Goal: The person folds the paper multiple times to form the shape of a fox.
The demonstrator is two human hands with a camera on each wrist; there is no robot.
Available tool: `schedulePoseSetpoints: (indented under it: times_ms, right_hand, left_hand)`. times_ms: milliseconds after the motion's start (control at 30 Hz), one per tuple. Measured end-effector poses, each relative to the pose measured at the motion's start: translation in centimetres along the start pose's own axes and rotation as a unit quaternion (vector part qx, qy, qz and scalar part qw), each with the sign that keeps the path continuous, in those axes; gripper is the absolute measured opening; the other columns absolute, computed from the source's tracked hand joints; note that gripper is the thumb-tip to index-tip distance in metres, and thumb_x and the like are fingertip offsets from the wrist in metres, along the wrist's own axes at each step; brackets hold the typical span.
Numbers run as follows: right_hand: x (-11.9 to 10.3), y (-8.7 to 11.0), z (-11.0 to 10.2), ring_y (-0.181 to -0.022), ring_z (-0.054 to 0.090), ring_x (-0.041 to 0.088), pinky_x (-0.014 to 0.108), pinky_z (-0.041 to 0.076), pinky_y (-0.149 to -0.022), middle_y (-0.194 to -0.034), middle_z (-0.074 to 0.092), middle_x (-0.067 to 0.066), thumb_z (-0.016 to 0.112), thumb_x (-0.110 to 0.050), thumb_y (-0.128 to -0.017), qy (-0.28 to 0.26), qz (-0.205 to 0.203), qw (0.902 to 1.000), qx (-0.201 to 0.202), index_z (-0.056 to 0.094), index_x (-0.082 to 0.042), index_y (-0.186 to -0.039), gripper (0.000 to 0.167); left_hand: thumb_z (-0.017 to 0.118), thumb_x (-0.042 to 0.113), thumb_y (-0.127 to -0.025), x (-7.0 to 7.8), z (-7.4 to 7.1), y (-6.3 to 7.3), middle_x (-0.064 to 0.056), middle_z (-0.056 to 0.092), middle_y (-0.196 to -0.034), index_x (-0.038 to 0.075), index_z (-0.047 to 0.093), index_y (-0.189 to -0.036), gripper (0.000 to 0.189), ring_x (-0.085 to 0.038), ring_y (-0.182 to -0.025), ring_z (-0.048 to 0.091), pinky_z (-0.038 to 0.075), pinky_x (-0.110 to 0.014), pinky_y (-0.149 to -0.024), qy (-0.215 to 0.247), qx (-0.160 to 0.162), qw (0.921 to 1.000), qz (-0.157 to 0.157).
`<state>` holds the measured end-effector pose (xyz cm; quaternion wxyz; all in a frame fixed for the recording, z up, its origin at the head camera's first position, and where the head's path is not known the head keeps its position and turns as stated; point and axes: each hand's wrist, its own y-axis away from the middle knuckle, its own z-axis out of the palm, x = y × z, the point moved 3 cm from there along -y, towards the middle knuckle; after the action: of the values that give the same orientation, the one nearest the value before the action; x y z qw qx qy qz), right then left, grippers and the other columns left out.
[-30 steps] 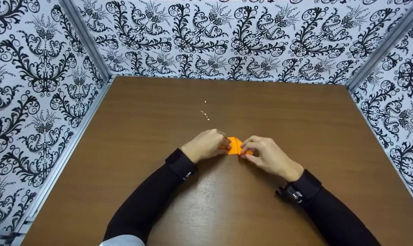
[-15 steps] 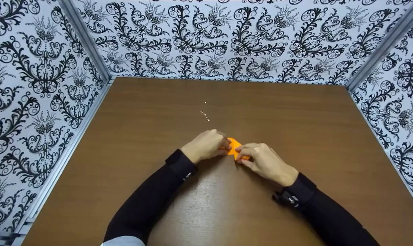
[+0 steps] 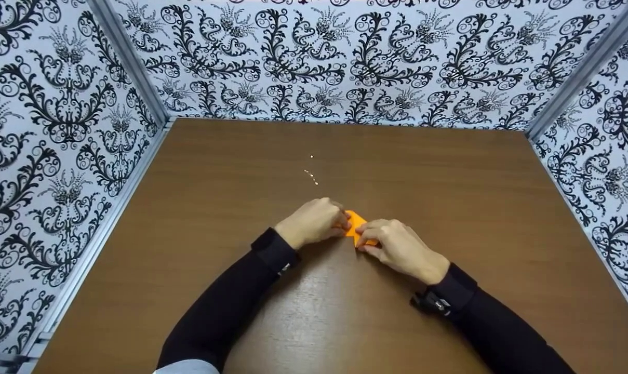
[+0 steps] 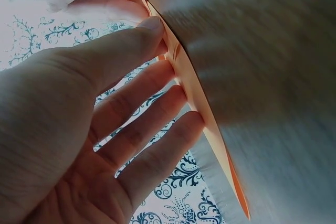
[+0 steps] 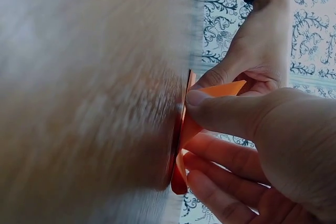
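A small piece of folded orange paper (image 3: 351, 235) lies on the brown table between the two hands. My left hand (image 3: 314, 221) rests on its left part; in the left wrist view the thumb tip and fairly straight, spread fingertips press along the paper (image 4: 191, 85). My right hand (image 3: 399, 246) pinches the paper's right part between thumb and fingers. In the right wrist view an orange flap (image 5: 226, 88) stands up off the table beside the right thumb (image 5: 220, 113). The fingers hide much of the folds in the head view.
The brown wooden table (image 3: 423, 166) runs back to walls covered in black-and-white scroll paper (image 3: 324, 62). Metal rails (image 3: 132, 57) line the corners. A few small bright specks (image 3: 311, 176) show on the table beyond the hands.
My right hand has moved a little left and towards me, drawing the paper's right part with it, so its lower corner sits nearer me. The left hand has stayed in place.
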<state>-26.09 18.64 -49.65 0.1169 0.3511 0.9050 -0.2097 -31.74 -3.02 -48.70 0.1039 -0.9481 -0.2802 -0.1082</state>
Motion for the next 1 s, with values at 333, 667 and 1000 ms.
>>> schedulePoseSetpoints:
  times_ms: [333,667,1000]
  right_hand:
    - [-0.12,0.10,-0.09,-0.122,0.087,0.034,0.053,0.073,-0.101,-0.130,0.090,0.011,0.094,-0.004,-0.099,0.007,0.001,1.0000,-0.006,0.092,-0.014,-0.104,0.012]
    - [-0.18,0.11,-0.13,-0.123,0.087,0.034,0.056,0.072,-0.106,-0.132,0.090,0.011,0.095,-0.007,-0.099,0.012,0.004,0.9999,-0.009,0.092,-0.016,-0.105,0.011]
    - [-0.07,0.10,-0.14,-0.121,0.088,0.031,0.054,0.072,-0.104,-0.128,0.091,0.007,0.095,-0.010,-0.100,0.012,0.001,0.9999,-0.004,0.091,-0.018,-0.103,0.009]
  left_hand:
    - [0.087,0.017,-0.108,0.15,-0.18,0.09,-0.011,0.090,-0.126,0.013,0.095,-0.120,0.014,-0.029,-0.120,0.087,0.071,-0.046,-0.108,0.011,-0.001,0.9999,-0.004]
    - [0.089,0.011,-0.106,0.04,-0.18,0.08,-0.011,0.085,-0.108,0.007,0.089,-0.110,0.006,-0.029,-0.098,0.082,0.070,-0.046,-0.093,0.031,0.025,0.9991,-0.012]
    - [0.084,0.019,-0.112,0.66,0.13,-0.02,-0.009,0.084,-0.124,0.008,0.089,-0.127,0.019,-0.032,-0.108,0.085,0.072,-0.049,-0.098,0.001,0.028,0.9993,-0.023]
